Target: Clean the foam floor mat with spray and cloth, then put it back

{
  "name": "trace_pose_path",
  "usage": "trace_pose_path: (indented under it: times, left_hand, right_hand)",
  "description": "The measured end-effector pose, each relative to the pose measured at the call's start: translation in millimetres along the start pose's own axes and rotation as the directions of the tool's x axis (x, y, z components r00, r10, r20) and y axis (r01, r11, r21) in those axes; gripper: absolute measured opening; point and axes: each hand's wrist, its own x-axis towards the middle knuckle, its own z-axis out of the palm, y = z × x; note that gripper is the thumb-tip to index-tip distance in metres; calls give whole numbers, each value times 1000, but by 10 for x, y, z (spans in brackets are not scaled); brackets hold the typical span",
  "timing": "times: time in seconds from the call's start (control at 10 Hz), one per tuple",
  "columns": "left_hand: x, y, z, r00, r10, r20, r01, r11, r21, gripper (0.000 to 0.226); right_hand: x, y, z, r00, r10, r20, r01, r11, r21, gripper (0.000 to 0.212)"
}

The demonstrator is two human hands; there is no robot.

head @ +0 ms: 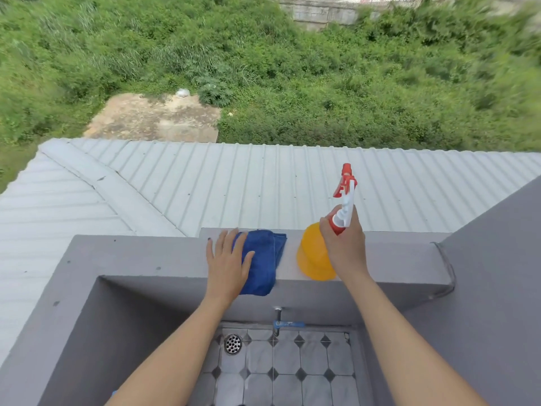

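Right hand: the right hand has its fingers curled round the neck of the yellow plastic spray bottle with a red-and-white trigger head, just under the trigger.
Spray bottle: its yellow body stands on the grey concrete ledge; the nozzle points away from the person, out over the roof.
Left hand: the left hand lies flat, fingers straight and spread, palm down, gripping nothing; its thumb side rests on the left part of the folded blue cloth.
Blue cloth: it lies on the ledge, just left of the bottle with a strip of bare ledge between them; its near edge hangs slightly over the inner side of the ledge.
Foam floor mat: cannot be seen from the head view.
Below the ledge: a floor of pale tiles with small black diamonds, a round metal drain and a tap with a blue handle on the wall.
Beyond the ledge: a white corrugated metal roof, then dense green plants and a bare concrete patch.
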Motion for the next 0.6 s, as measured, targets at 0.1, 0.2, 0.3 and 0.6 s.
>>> trace_pose_path:
  times: [0.1, 0.2, 0.3, 0.6]
  left_hand:
    - [-10, -145, 159, 927, 266, 265, -307, 943, 130, 59]
    - [56, -115, 194, 931, 144, 336, -203, 968, 149, 73]
    - [117, -42, 170, 931, 82, 355, -138, 981, 135, 83]
    - [145, 48, -18, 875, 50, 482, -154, 972, 179, 82]
  right_hand:
    - [11, 62, 47, 999, 6, -50, -7, 1000, -15, 14]
    - [33, 147, 67, 998, 22, -56, -25, 998, -63, 20]
    - [50, 180, 64, 998, 26, -59, -30, 997, -68, 22]
    - [-102, 198, -91, 989, 96, 111, -78, 983, -164, 66]
